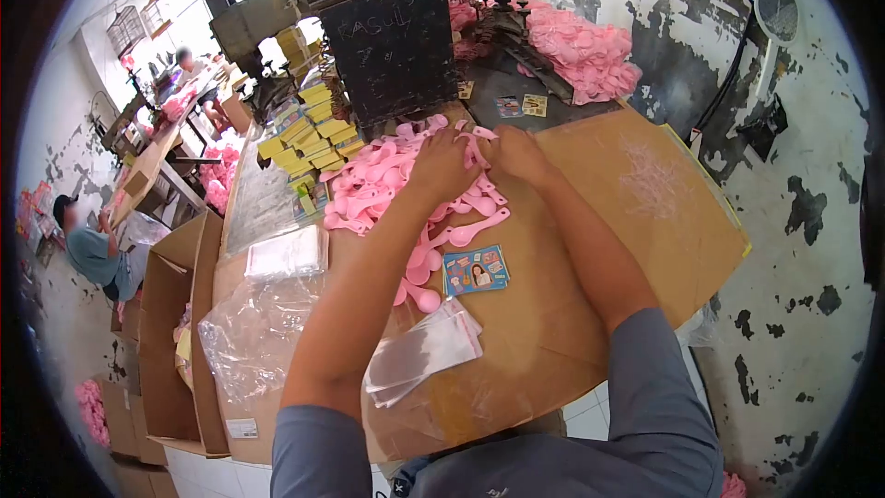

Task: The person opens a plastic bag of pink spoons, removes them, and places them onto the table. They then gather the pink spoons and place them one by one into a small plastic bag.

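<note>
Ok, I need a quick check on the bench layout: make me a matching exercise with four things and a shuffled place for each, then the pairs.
Things
1. pink spoons
2. stack of blue picture cards
3. open cardboard box
4. yellow-edged bundles

Places
A. at the left edge of the tabletop
B. beside the black panel, to its left
C. piled up, partly under the left hand
D. between the pile and the right forearm

Pairs: 1-C, 2-D, 3-A, 4-B
</note>
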Demonstrator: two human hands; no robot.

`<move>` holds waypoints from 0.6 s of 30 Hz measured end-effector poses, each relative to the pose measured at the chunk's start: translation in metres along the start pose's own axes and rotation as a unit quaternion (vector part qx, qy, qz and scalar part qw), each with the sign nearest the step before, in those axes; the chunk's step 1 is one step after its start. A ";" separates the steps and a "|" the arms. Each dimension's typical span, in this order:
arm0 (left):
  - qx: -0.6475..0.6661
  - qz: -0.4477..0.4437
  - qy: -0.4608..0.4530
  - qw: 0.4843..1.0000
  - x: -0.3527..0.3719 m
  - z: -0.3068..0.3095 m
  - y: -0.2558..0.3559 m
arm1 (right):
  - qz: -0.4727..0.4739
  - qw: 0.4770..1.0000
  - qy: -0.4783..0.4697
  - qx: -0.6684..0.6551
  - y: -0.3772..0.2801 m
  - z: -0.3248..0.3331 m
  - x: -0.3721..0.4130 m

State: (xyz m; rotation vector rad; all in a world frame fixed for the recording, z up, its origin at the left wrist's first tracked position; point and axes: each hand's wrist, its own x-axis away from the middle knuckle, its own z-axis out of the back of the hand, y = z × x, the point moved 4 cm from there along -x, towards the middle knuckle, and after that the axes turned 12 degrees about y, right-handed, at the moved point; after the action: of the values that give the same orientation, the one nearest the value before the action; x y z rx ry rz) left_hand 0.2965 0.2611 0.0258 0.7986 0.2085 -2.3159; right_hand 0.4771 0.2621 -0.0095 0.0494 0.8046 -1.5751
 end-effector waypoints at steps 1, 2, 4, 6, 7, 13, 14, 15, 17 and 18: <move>0.000 0.025 -0.026 0.999 -0.009 -0.012 0.004 | 0.007 1.000 0.010 -0.008 -0.003 -0.006 -0.001; -0.001 0.047 -0.051 0.998 -0.015 -0.021 0.003 | 0.014 1.000 0.022 -0.017 -0.005 -0.009 -0.003; -0.012 0.030 -0.063 0.997 -0.016 -0.025 0.004 | 0.005 0.998 -0.012 -0.069 -0.007 -0.007 0.005; -0.028 0.074 -0.208 0.975 -0.014 -0.035 0.000 | 0.004 0.996 -0.025 -0.080 -0.002 -0.010 0.006; -0.026 0.066 -0.199 0.977 -0.012 -0.036 -0.001 | 0.008 0.998 -0.022 -0.063 0.006 -0.012 0.003; -0.080 -0.016 -0.244 0.966 0.007 -0.016 -0.005 | -0.006 0.984 0.048 0.169 0.054 0.018 -0.004; -0.073 -0.018 -0.232 0.970 0.011 -0.008 -0.002 | 0.010 0.970 0.097 0.221 0.061 0.018 -0.006; -0.066 -0.021 -0.221 0.973 0.015 -0.007 -0.003 | 0.045 0.966 0.116 0.226 0.053 0.021 -0.007; -0.085 -0.028 -0.201 0.975 0.022 -0.008 -0.007 | 0.114 0.953 0.153 0.234 0.035 0.025 -0.006; -0.096 -0.031 -0.190 0.977 0.024 -0.006 -0.008 | 0.130 0.981 0.083 0.115 0.028 0.018 -0.008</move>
State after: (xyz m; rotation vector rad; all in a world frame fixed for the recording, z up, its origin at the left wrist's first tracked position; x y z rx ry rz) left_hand 0.2805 0.2568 0.0060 0.2484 0.2830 -2.4095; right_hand 0.5109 0.2615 -0.0049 0.4433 0.7093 -1.4197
